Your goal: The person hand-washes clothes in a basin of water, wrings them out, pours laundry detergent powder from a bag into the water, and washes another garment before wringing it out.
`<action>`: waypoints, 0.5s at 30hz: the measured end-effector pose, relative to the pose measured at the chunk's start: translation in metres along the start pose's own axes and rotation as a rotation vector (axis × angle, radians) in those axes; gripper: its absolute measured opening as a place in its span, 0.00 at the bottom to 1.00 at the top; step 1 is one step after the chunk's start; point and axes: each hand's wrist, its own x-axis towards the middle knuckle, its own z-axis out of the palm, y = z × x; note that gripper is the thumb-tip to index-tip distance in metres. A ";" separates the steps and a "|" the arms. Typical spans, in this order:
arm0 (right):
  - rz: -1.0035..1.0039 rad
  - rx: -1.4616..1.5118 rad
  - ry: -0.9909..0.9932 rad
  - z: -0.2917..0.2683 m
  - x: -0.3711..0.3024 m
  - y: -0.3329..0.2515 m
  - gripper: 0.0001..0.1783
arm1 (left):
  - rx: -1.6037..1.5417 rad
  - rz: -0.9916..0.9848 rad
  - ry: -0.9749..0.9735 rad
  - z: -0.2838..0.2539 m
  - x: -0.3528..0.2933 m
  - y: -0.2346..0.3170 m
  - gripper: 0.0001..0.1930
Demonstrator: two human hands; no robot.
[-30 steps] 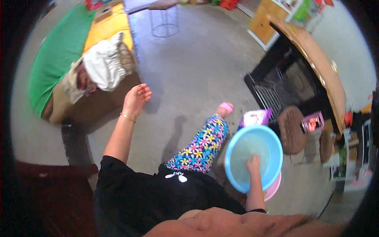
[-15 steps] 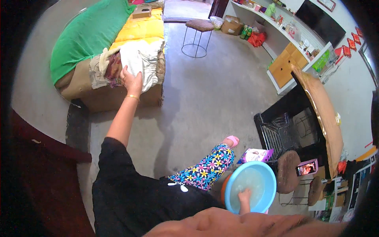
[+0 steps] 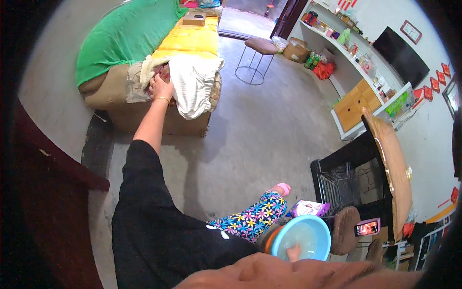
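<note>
My left hand (image 3: 161, 88) reaches out to the near end of a couch or bench. Its fingers are curled on a dark red patterned cloth (image 3: 164, 72). Right beside that hand, a white cloth (image 3: 190, 94) hangs over the couch's end. A cream fleecy cloth (image 3: 145, 73) lies on the hand's other side. My right hand (image 3: 294, 252) dips into a light blue basin (image 3: 325, 236) of cloudy water (image 3: 308, 237) at the lower right. The water and my own body hide its fingers.
A green cover (image 3: 120, 43) and a yellow pad (image 3: 190, 38) drape the couch. Beyond it stands a round stool (image 3: 261, 46). Near the basin are a purple-white package (image 3: 309, 208), a brown stool (image 3: 345, 230), a propped phone (image 3: 368, 228) and a black table frame (image 3: 337, 178).
My left hand has left the white cloth and moved onto the dark red cloth beside it. The white cloth now hangs lower and flatter. My right hand stays in the basin.
</note>
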 end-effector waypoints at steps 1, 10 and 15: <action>0.078 0.018 -0.052 -0.007 0.002 -0.006 0.36 | 0.001 -0.017 0.013 -0.001 0.007 -0.016 0.36; 0.048 -0.002 -0.101 -0.008 0.011 0.004 0.32 | 0.002 -0.184 0.026 -0.033 0.039 -0.015 0.43; 0.089 -0.006 -0.001 0.012 0.013 0.019 0.31 | 0.038 -0.093 -0.050 -0.027 0.025 -0.004 0.40</action>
